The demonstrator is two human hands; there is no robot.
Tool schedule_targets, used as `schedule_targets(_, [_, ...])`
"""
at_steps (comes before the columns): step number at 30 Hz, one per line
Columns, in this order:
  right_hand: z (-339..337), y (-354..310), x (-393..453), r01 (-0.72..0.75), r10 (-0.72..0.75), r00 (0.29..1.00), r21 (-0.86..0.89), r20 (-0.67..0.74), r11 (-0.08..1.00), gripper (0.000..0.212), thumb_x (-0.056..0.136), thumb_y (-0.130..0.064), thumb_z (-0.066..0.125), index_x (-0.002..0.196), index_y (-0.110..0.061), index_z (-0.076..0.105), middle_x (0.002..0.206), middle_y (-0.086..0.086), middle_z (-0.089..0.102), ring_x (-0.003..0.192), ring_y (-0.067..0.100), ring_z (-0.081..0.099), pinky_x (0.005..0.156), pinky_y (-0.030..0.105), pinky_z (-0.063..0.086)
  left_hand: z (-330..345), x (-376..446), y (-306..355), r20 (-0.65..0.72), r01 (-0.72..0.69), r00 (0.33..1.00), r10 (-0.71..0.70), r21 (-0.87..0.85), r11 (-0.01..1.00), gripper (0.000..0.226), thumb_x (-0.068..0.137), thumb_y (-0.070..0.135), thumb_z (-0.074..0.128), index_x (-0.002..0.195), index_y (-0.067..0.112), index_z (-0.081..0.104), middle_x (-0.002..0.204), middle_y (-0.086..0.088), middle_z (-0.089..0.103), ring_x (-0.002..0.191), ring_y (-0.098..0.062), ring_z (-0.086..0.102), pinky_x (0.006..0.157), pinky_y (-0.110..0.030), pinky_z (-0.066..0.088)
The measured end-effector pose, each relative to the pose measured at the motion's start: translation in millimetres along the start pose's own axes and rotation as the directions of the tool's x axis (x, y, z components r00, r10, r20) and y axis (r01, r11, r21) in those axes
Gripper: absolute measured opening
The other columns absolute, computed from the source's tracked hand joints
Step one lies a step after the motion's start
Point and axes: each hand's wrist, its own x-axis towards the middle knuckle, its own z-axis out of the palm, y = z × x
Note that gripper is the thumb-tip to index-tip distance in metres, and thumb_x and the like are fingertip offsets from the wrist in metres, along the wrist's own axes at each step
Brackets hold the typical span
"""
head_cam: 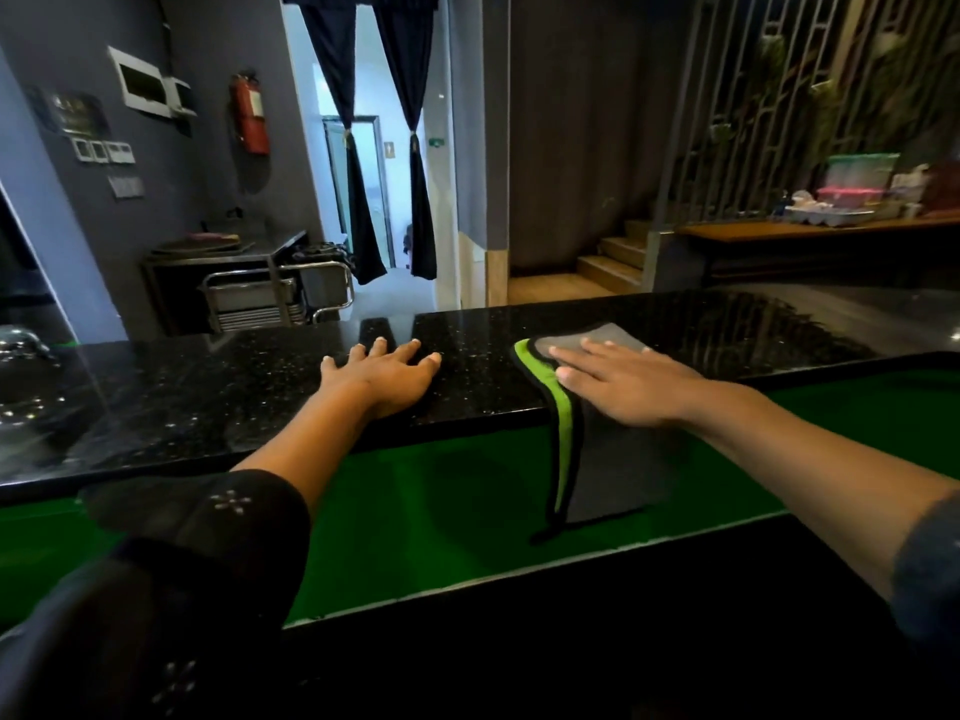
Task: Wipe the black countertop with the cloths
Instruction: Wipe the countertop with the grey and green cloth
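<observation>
The black speckled countertop (pixel 218 397) runs across the view from left to right. A grey cloth with a bright green and black border (pixel 602 459) lies on it, right of centre; its lower half hangs over the near edge. My right hand (pixel 623 381) presses flat on the upper part of this cloth, fingers stretched out toward the left. My left hand (pixel 384 374) rests palm down on the bare counter to the cloth's left, fingers spread, holding nothing. I cannot make out a second cloth.
Below the counter's near edge lies a lower green surface (pixel 426 517). Beyond the far edge are a steel trolley with trays (pixel 275 293), a curtained doorway (pixel 384 200) and steps (pixel 613 262). A wooden shelf with plastic containers (pixel 852 200) stands at far right.
</observation>
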Motion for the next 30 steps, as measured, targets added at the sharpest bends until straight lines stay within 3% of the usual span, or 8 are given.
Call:
schedule_targets(5, [-7, 48, -3, -0.106, 0.107, 0.994, 0.024, -0.016, 0.994, 0.056, 0.096, -0.066, 0.012, 0.15, -0.053, 0.012, 0.165, -0.008, 0.005, 0.151, 0.019, 0.003, 0.117, 0.052, 0.001, 8, 1, 0, -0.027, -0.016, 0.999, 0.017, 0.032, 0.999, 0.066, 0.091, 0.069, 0.013, 0.151, 0.042, 0.012, 0.162, -0.003, 0.004, 0.148, -0.03, 0.002, 0.115, -0.059, -0.001])
schedule_targets(12, [-10, 29, 50, -0.203, 0.203, 0.977, 0.008, -0.061, 0.979, 0.062, 0.097, -0.06, 0.012, 0.155, -0.038, 0.014, 0.165, 0.008, 0.008, 0.15, 0.031, 0.009, 0.117, 0.06, 0.004, -3, -2, 19, 0.025, 0.124, 0.992, -0.124, 0.018, 0.992, 0.061, 0.095, 0.065, 0.018, 0.151, 0.042, 0.018, 0.162, -0.002, 0.008, 0.148, -0.031, 0.003, 0.113, -0.064, -0.002])
schedule_targets(15, [-9, 29, 35, -0.113, 0.114, 0.993, 0.012, -0.041, 0.993, 0.061, 0.099, -0.059, 0.012, 0.155, -0.038, 0.012, 0.165, 0.007, 0.006, 0.15, 0.03, 0.006, 0.118, 0.059, 0.002, -14, -8, 48, -0.037, 0.189, 0.982, -0.186, 0.094, 0.977, 0.055, 0.099, 0.051, 0.029, 0.149, 0.028, 0.029, 0.159, -0.007, 0.021, 0.146, -0.035, 0.012, 0.111, -0.069, 0.0])
schedule_targets(18, [-7, 52, 16, 0.024, -0.023, 1.0, 0.036, -0.009, 0.999, 0.056, 0.099, -0.061, 0.011, 0.153, -0.046, 0.009, 0.165, -0.002, 0.002, 0.151, 0.022, 0.001, 0.118, 0.052, -0.002, -12, -1, 88, -0.115, 0.057, 0.992, -0.053, 0.032, 0.998, 0.065, 0.092, 0.06, 0.04, 0.146, 0.024, 0.036, 0.154, -0.009, 0.033, 0.142, -0.034, 0.027, 0.112, -0.066, 0.01])
schedule_targets(21, [-12, 85, 19, 0.012, -0.012, 1.0, 0.028, 0.012, 1.0, 0.055, 0.098, -0.062, 0.01, 0.152, -0.05, 0.008, 0.165, -0.006, 0.001, 0.151, 0.02, 0.0, 0.118, 0.051, -0.002, 8, 6, 119, -0.066, -0.026, 0.998, 0.02, -0.081, 0.996, 0.072, 0.088, 0.072, 0.032, 0.149, 0.034, 0.028, 0.159, -0.006, 0.023, 0.145, -0.032, 0.021, 0.113, -0.065, 0.005])
schedule_targets(25, [-24, 103, 62, -0.126, 0.126, 0.992, 0.002, -0.007, 0.992, 0.06, 0.098, -0.062, 0.011, 0.154, -0.042, 0.009, 0.165, 0.003, 0.003, 0.151, 0.027, 0.004, 0.118, 0.055, 0.0, 25, 17, 129, -0.048, 0.008, 0.999, -0.009, -0.015, 1.0, 0.066, 0.089, 0.073, 0.016, 0.149, 0.047, 0.016, 0.162, 0.001, 0.006, 0.149, -0.028, 0.002, 0.112, -0.063, -0.003])
schedule_targets(28, [-26, 73, 92, -0.169, 0.168, 0.985, -0.028, -0.026, 0.985, 0.062, 0.099, -0.057, 0.015, 0.156, -0.033, 0.011, 0.164, 0.014, 0.004, 0.15, 0.035, 0.005, 0.117, 0.061, 0.001, 25, 23, 127, -0.022, 0.019, 1.0, -0.019, 0.019, 1.0, 0.067, 0.087, 0.075, 0.013, 0.149, 0.049, 0.011, 0.162, 0.002, 0.003, 0.149, -0.028, 0.002, 0.113, -0.064, -0.001])
schedule_targets(30, [-21, 40, 104, -0.077, 0.076, 0.997, -0.028, -0.004, 0.997, 0.063, 0.099, -0.055, 0.017, 0.156, -0.03, 0.011, 0.163, 0.017, 0.003, 0.149, 0.038, 0.003, 0.116, 0.063, -0.001, 25, 25, 128, -0.002, 0.009, 1.0, -0.008, 0.085, 0.996, 0.067, 0.087, 0.072, 0.011, 0.15, 0.048, 0.008, 0.163, 0.003, 0.001, 0.149, -0.028, 0.001, 0.112, -0.066, 0.001])
